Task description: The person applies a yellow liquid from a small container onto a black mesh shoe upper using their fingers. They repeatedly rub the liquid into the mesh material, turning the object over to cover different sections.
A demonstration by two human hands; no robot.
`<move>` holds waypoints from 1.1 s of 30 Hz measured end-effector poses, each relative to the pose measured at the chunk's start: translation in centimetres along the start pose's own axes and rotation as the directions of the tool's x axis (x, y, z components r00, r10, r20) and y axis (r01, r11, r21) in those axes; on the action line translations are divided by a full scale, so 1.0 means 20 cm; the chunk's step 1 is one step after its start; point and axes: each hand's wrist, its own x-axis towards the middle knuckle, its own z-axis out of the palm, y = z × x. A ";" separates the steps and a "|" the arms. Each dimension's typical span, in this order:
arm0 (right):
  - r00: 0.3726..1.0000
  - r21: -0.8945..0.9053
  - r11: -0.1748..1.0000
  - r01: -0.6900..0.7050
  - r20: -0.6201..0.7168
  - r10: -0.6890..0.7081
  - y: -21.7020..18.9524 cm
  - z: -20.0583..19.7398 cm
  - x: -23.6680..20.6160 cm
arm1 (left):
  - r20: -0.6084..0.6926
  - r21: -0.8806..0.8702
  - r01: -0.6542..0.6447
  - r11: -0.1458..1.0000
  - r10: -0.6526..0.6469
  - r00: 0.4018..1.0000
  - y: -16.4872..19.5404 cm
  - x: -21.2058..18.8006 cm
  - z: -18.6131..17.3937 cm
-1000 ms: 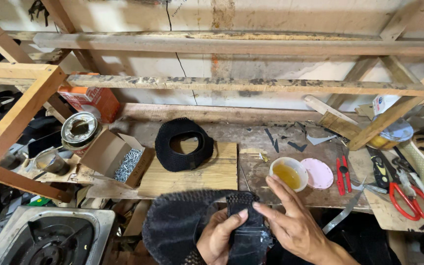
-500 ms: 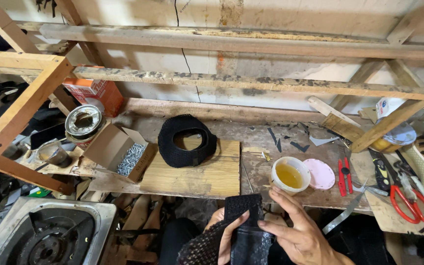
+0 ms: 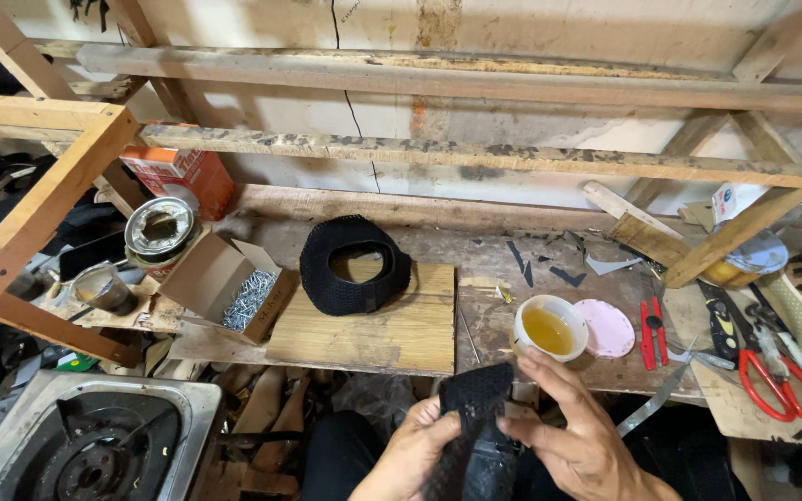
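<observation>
Black mesh piece sits low, in front of the table; I see my left hand and right hand both pinching it, fingers clenched, below the glue cup.

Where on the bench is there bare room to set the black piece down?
Freest: the front of the light wooden board, bare below the black ring-shaped piece, between the box of nails and the cup of yellow liquid. Right end is crowded: pink lid, red cutters, red-handled scissors. Both hands hold the black piece.
</observation>
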 end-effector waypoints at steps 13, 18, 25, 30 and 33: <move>0.993 0.376 0.920 -0.111 -0.005 0.121 0.06 0.03 -0.15 | -0.082 -0.070 0.006 0.998 -0.011 0.997 0.00 0.00 0.15; 0.991 0.100 0.991 -0.090 0.109 0.079 0.03 0.02 -0.14 | -0.259 -0.132 -0.010 0.991 -0.025 0.966 0.02 -0.01 0.23; 0.991 0.148 0.980 -0.131 0.009 0.131 0.03 0.02 -0.16 | -0.210 0.089 -0.066 0.994 0.084 0.974 0.09 -0.02 0.25; 0.954 0.196 0.940 -0.278 -0.059 0.294 0.06 0.08 -0.26 | -0.241 0.025 -0.129 0.991 0.131 0.962 0.07 0.01 0.24; 0.879 0.371 0.817 -0.441 -0.006 0.477 0.05 0.17 -0.36 | -0.245 0.038 -0.209 0.977 0.212 0.946 0.04 0.03 0.22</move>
